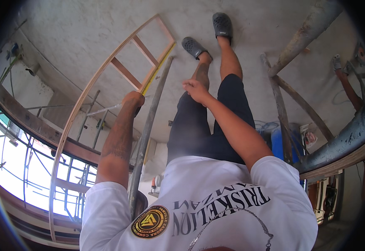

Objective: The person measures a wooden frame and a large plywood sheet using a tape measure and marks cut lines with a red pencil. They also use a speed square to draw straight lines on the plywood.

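Two hands out: left hand (133,99) clamped on yellow tape measure (157,71) along wooden frame (107,71); right hand (195,90) loosely curled, holding nothing. Measuring apparently under way, unfinished.

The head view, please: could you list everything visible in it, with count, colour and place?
wooden ladder-like frame: one, pale wood, left, leaning across the wall
grey pole: one, centre-left, beside the frame
yellow strip: one, along the frame's right edge
rusty scaffold pipes: several, grey-brown, right
blue container: one, right of the legs
window grille: one, dark bars, far left
slippers: two, dark grey, top
left hand: closed on the yellow strip
right hand: free, empty
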Tool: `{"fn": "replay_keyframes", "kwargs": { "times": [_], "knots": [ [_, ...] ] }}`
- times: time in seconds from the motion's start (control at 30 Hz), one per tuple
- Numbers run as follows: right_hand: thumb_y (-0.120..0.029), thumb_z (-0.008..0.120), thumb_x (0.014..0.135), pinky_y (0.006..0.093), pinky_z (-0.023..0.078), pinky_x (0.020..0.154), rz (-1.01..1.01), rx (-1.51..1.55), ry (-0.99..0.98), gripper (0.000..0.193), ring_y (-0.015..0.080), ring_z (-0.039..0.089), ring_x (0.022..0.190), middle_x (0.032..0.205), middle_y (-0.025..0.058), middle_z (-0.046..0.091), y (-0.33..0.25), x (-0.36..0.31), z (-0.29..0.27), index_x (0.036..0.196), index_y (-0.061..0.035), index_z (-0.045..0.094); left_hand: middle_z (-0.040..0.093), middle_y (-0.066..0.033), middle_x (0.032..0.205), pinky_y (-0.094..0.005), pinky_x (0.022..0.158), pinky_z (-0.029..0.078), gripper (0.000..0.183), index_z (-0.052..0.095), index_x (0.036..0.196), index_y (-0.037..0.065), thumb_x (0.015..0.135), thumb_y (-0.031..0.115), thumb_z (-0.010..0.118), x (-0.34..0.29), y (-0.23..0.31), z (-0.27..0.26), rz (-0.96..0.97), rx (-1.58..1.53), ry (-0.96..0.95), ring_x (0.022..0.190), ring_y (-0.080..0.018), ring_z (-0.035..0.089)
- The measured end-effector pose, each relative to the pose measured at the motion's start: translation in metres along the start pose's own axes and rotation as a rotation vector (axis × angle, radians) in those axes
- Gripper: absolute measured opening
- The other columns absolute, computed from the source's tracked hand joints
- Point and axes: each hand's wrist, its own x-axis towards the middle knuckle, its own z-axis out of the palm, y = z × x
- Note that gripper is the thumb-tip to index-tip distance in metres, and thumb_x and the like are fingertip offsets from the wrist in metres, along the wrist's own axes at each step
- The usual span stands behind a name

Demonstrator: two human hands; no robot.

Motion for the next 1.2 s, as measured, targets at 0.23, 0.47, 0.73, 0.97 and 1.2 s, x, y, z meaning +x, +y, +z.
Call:
{"fn": "replay_keyframes", "kwargs": {
  "times": [0.23,0.47,0.73,0.97,1.2],
  "knots": [
    [-0.03,0.064,0.098,0.0338,0.05,0.092,-0.001,0.026,0.015,0.037,0.0217,0.067,0.104,0.111,0.0112,0.072,0.003,0.013,-0.008,0.126,-0.0064,0.068,0.069,-0.0192,0.13,-0.043,0.104,0.051,0.042,0.069,0.126,0.005,0.097,0.028,0.05,0.053,0.012,0.009,0.075,0.056,-0.058,0.123,-0.032,0.065],
    [-0.029,0.064,0.098,0.0325,0.05,0.088,-0.027,0.081,0.006,0.037,0.0188,0.066,0.099,0.106,0.0092,0.071,0.0,0.017,-0.011,0.125,-0.0037,0.068,0.069,-0.02,0.129,-0.0441,0.103,0.052,0.041,0.068,0.127,0.006,0.096,0.025,0.05,0.078,0.01,0.018,0.111,0.037,-0.036,0.124,-0.0324,0.065],
    [-0.028,0.065,0.098,0.0315,0.049,0.085,-0.018,0.116,0.024,0.035,0.0155,0.064,0.095,0.101,0.0063,0.07,-0.002,0.014,-0.013,0.124,-0.0047,0.069,0.071,-0.0202,0.124,-0.044,0.098,0.054,0.043,0.064,0.133,0.007,0.095,0.023,0.05,0.065,0.014,0.007,0.059,0.082,-0.174,0.114,-0.0323,0.07],
    [-0.029,0.066,0.098,0.0304,0.049,0.084,-0.011,0.178,0.018,0.036,0.0145,0.064,0.094,0.101,0.0058,0.07,-0.001,0.015,-0.014,0.125,-0.0048,0.068,0.071,-0.0216,0.097,-0.0537,0.07,0.063,0.038,0.065,0.12,-0.004,0.095,0.019,0.049,0.034,0.023,-0.008,-0.045,-0.391,-0.31,0.085,-0.0333,0.074],
    [-0.028,0.066,0.098,0.0289,0.049,0.08,-0.036,0.14,0.045,0.036,0.0122,0.061,0.089,0.096,0.0033,0.067,-0.005,0.025,-0.005,0.124,-0.0035,0.068,0.07,-0.0189,0.094,-0.0483,0.067,0.063,0.035,0.066,0.115,-0.002,0.094,0.019,0.048,0.035,0.013,-0.031,-0.096,-0.464,-0.348,0.076,-0.029,0.073]
  ]
}}
